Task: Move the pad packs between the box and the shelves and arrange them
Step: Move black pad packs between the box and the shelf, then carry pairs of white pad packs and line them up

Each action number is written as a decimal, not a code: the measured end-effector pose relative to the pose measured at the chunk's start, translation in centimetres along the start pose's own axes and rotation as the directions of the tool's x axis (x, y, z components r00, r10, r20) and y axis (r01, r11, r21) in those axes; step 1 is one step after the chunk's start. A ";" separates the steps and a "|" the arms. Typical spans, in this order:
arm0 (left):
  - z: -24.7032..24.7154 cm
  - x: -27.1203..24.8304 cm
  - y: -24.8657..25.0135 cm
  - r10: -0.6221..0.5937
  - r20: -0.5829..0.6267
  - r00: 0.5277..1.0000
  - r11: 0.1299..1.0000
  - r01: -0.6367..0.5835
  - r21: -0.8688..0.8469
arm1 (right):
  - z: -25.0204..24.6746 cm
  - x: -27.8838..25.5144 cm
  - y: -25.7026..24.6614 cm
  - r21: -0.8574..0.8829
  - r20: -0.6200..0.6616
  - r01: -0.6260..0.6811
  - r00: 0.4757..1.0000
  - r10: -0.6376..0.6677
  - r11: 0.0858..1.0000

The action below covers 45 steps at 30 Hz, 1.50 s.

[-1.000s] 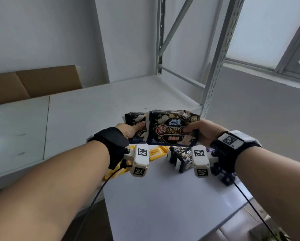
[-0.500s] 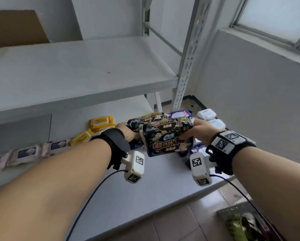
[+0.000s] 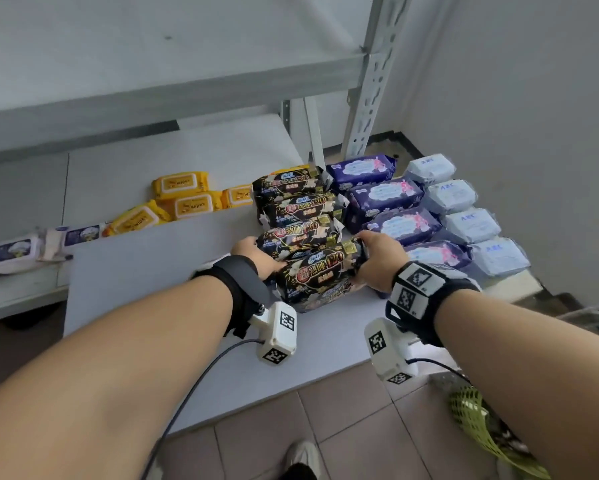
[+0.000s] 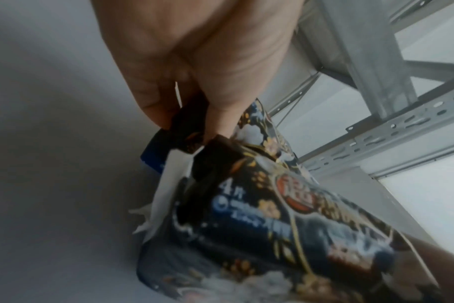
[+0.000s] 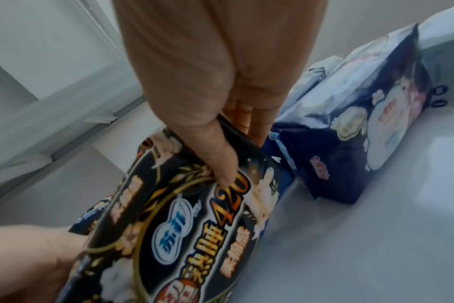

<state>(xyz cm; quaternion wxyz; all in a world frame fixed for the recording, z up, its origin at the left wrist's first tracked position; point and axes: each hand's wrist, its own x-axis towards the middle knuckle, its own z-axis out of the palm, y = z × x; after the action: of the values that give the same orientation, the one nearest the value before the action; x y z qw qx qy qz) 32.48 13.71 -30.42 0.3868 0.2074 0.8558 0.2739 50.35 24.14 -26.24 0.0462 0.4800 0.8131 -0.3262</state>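
Observation:
A black pad pack (image 3: 317, 277) with gold print stands on the lower shelf board (image 3: 159, 271), at the near end of a row of like black packs (image 3: 298, 202). My left hand (image 3: 256, 259) grips its left end and my right hand (image 3: 377, 254) grips its right end. In the left wrist view my fingers (image 4: 166, 102) pinch the pack's folded end flap (image 4: 192, 133). The right wrist view has my thumb (image 5: 220, 160) pressed on the pack's front (image 5: 184, 225), with the other fingers behind it. My left hand (image 5: 34, 264) shows at the lower left there.
Right of the black row lie dark blue packs (image 3: 384, 195) and then pale blue packs (image 3: 464, 213). Yellow wipes packs (image 3: 183, 195) and white packs (image 3: 14, 251) sit to the left. A metal upright (image 3: 371, 98) carries the upper shelf (image 3: 118, 64). Tiled floor lies below.
My hands have carried the black pack down from above the upper shelf to the lower shelf, at the front of the black row. The view has tilted downward.

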 end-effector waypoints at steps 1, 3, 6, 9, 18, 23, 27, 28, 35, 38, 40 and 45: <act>0.4 0.3 -0.1 0.008 0.000 1.000 1.000 -0.008 -0.006 | 0.3 0.3 0.1 -0.031 -0.009 0.005 1.000 -0.006 1.000; 1.2 0.7 -0.2 0.021 0.025 0.999 1.000 -0.021 0.004 | 0.8 0.8 0.3 -0.101 -0.016 0.011 1.000 -0.012 0.995; 2.2 1.2 0.2 0.005 0.062 0.998 0.998 -0.001 -0.066 | 1.1 1.2 0.8 -0.198 0.002 0.004 1.000 -0.004 0.980; 2.6 1.6 1.1 -0.013 0.077 0.997 0.995 0.020 -0.093 | 1.3 1.5 0.8 -0.277 0.024 0.031 0.999 -0.025 0.960; 2.4 0.4 2.1 0.013 0.083 0.996 0.985 -0.027 0.168 | 1.4 1.3 0.3 -0.308 0.038 0.008 0.999 0.004 0.951; 0.0 -2.1 3.5 -0.026 0.100 0.995 0.919 -0.016 0.394 | -0.2 0.5 -1.5 -0.299 0.057 -0.046 0.996 0.066 0.953; -3.8 -4.0 4.2 0.040 0.029 0.999 0.934 -0.048 0.353 | -2.4 -0.2 -5.1 -0.260 0.068 0.025 0.998 -0.007 0.965; -4.9 -4.8 4.4 0.038 -0.002 0.999 0.954 -0.035 0.298 | -2.9 -0.3 -6.4 -0.235 0.061 0.048 0.998 -0.035 0.971; -16.5 -9.5 4.4 0.019 -0.240 0.971 0.933 -0.103 -0.345 | -5.6 -1.8 -18.9 0.109 -0.048 0.258 0.966 -0.254 0.960; -22.7 -12.0 2.9 0.013 -0.335 0.942 0.856 -0.184 -0.484 | -5.5 -2.9 -25.5 0.231 -0.087 0.342 0.940 -0.330 0.911; -27.6 -13.6 1.2 0.002 -0.395 0.919 0.832 -0.221 -0.508 | -4.7 -3.8 -30.1 0.252 -0.097 0.391 0.920 -0.379 0.885; -39.5 -17.7 -5.2 -0.028 -0.522 0.852 0.800 -0.294 -0.522 | -0.9 -6.7 -41.9 0.195 -0.057 0.507 0.861 -0.506 0.840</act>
<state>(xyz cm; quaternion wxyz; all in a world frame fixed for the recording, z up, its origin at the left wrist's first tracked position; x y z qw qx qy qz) 11.99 -12.47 -2.23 0.1726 0.0609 0.7824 0.5953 20.22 5.95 -2.55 -0.0922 0.2509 0.8733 -0.4074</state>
